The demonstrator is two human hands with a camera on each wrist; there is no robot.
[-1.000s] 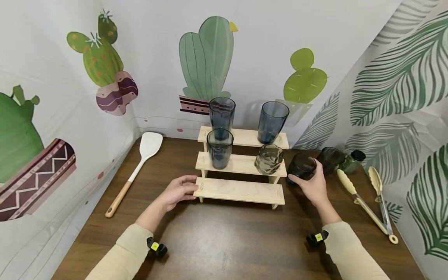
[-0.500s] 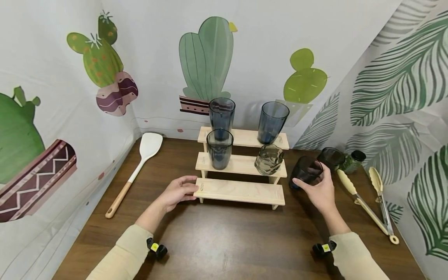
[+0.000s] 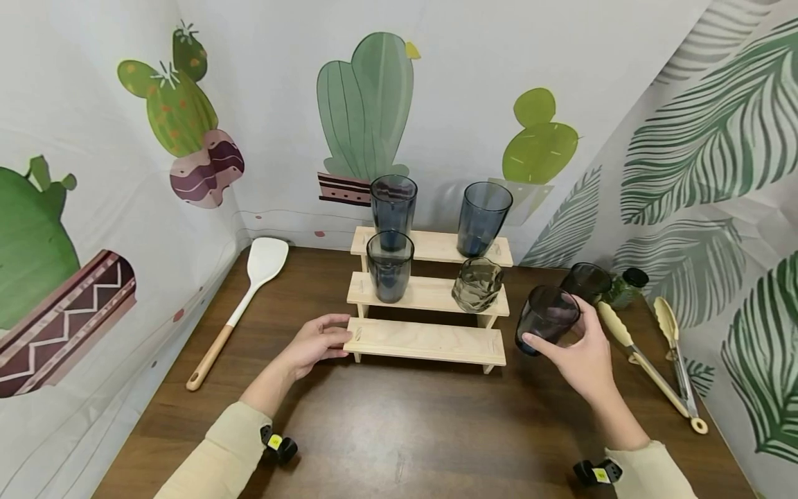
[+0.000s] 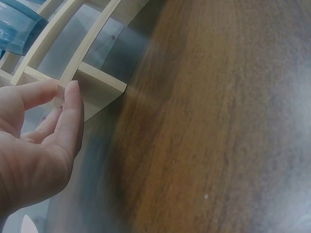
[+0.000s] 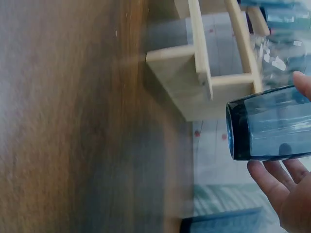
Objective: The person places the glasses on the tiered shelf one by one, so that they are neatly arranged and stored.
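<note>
My right hand (image 3: 582, 353) grips a dark tinted drinking glass (image 3: 547, 315), thumb on the near side and fingers round the far side. In the right wrist view the glass (image 5: 269, 126) is off the table, its thick base facing the wooden rack. The three-step wooden rack (image 3: 430, 339) stands mid-table, and my left hand (image 3: 318, 344) pinches the left end of its lowest board; the left wrist view shows thumb and fingertips on that board end (image 4: 60, 92). On the top step stand two blue glasses (image 3: 394, 208); the middle step bears another blue glass (image 3: 390, 270) and a short faceted glass (image 3: 478, 285).
Right of the held glass are another dark glass (image 3: 586, 281), a small dark-lidded jar (image 3: 626, 287) and tongs (image 3: 648, 367). A white spatula (image 3: 264, 260) with a wooden handle lies at the left. A patterned cloth (image 3: 461, 90) hangs behind the brown table (image 3: 399, 430).
My right hand has lifted the dark glass and brought it rightward and toward me, away from the rack's right side. The left hand keeps its place at the rack.
</note>
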